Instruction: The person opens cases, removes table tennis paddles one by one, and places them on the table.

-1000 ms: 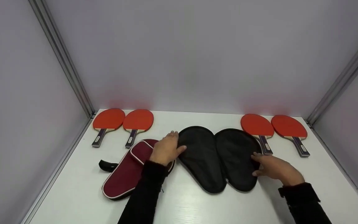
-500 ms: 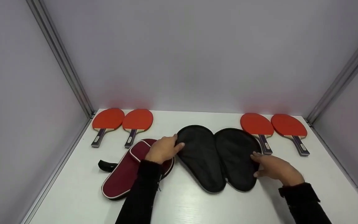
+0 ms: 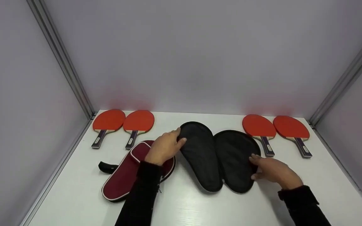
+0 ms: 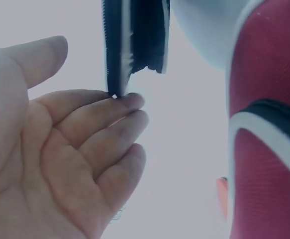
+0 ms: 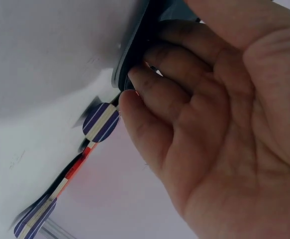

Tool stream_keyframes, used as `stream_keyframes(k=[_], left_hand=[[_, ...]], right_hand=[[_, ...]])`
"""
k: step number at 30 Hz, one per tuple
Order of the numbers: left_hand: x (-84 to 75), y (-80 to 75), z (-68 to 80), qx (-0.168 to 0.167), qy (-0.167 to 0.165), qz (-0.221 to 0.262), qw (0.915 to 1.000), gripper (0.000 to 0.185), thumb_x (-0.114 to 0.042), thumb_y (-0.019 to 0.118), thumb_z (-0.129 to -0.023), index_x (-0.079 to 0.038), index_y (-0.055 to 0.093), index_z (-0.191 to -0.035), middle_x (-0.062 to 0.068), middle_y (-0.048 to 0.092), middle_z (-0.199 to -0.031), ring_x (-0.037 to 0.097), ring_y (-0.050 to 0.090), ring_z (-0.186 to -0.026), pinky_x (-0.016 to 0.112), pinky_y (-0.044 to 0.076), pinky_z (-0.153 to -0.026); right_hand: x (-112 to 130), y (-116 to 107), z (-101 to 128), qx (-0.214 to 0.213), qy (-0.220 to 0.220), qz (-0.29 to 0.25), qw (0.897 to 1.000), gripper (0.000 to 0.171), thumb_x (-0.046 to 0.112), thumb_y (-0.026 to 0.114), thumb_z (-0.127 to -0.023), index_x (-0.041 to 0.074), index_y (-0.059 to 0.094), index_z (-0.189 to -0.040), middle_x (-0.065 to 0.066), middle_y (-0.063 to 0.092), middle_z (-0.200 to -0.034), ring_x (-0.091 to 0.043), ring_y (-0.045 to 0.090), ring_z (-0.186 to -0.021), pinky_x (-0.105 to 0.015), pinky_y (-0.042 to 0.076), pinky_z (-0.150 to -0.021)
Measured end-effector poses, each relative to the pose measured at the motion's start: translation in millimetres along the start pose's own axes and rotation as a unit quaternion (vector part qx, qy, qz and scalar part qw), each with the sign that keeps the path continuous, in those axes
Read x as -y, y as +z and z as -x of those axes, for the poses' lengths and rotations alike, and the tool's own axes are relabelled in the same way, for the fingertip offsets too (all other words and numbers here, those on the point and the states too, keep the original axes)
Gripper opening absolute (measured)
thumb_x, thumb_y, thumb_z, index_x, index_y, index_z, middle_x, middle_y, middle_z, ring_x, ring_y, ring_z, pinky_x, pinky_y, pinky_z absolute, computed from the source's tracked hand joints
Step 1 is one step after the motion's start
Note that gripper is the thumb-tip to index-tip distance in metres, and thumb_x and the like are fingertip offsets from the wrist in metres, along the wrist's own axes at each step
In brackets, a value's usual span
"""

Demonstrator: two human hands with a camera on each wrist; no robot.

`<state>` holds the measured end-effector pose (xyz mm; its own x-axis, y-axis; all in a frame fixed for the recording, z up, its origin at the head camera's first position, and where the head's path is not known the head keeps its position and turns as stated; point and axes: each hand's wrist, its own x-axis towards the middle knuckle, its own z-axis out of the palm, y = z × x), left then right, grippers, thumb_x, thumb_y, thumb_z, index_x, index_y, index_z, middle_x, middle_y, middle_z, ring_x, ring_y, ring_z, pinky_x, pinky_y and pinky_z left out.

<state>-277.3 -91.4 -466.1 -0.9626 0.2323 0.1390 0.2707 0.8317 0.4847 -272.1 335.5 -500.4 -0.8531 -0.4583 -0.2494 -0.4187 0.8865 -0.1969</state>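
A paddle-shaped case (image 3: 233, 160) lies unfolded on the table, its two black-lined halves joined along the middle. My left hand (image 3: 163, 147) touches the outer edge of the left half, which tilts up a little from the tabletop. In the left wrist view, the fingertips meet the zippered rim (image 4: 114, 59) while the thumb stands apart. Across the case, my right hand (image 3: 276, 171) has its fingertips on the right half's outer edge. The right wrist view has those fingers (image 5: 149, 92) gently bent against the dark rim (image 5: 127, 57). Beneath my left forearm lies a maroon case (image 3: 124, 182) with white piping.
Two red table tennis bats (image 3: 109, 121) lie side by side at the back left. Another pair of red bats (image 3: 291, 127) is at the back right, close to the unfolded case. A black strap (image 3: 107, 167) sticks out left of the maroon case. Pale walls enclose the table.
The unfolded case has shifted slightly left, and its left half has risen at the outer edge with my left hand. My right hand has moved a little left along with the case.
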Motion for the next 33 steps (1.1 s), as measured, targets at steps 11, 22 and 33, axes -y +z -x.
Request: stream_keyframes(k=[11, 22, 33], left_hand=[[-9.5, -4.3, -3.1, -0.035, 0.052, 0.066, 0.9959, 0.068, -0.037, 0.06, -0.124, -0.005, 0.042, -0.181, 0.017, 0.048, -0.186, 0.037, 0.048, -0.174, 0.055, 0.039, -0.146], [-30.2, 8.0, -5.3, -0.046, 0.112, 0.066, 0.9904, 0.081, -0.044, 0.055, -0.125, -0.005, 0.02, -0.188, 0.018, 0.031, -0.193, 0.034, 0.035, -0.181, 0.054, 0.033, -0.149], [-51.6, 27.8, -2.3, -0.025, 0.125, 0.046, 0.9907, 0.089, -0.046, 0.059, -0.123, -0.009, 0.012, -0.189, 0.014, 0.015, -0.198, 0.029, 0.022, -0.185, 0.054, 0.035, -0.148]], right_hand=[[13, 6, -5, -0.009, -0.016, 0.006, 1.0, 0.084, 0.033, 0.093, -0.1, -0.007, 0.06, -0.167, -0.034, 0.054, -0.176, -0.056, 0.06, -0.159, -0.072, 0.057, -0.123], [39, 14, -7, -0.042, -0.038, 0.031, 0.998, 0.081, 0.037, 0.091, -0.102, -0.007, 0.063, -0.164, -0.031, 0.06, -0.173, -0.052, 0.065, -0.156, -0.066, 0.062, -0.12], [51, 18, -13, -0.052, -0.035, 0.037, 0.997, 0.08, 0.038, 0.092, -0.102, -0.007, 0.064, -0.162, -0.03, 0.063, -0.171, -0.051, 0.067, -0.154, -0.064, 0.064, -0.118]])
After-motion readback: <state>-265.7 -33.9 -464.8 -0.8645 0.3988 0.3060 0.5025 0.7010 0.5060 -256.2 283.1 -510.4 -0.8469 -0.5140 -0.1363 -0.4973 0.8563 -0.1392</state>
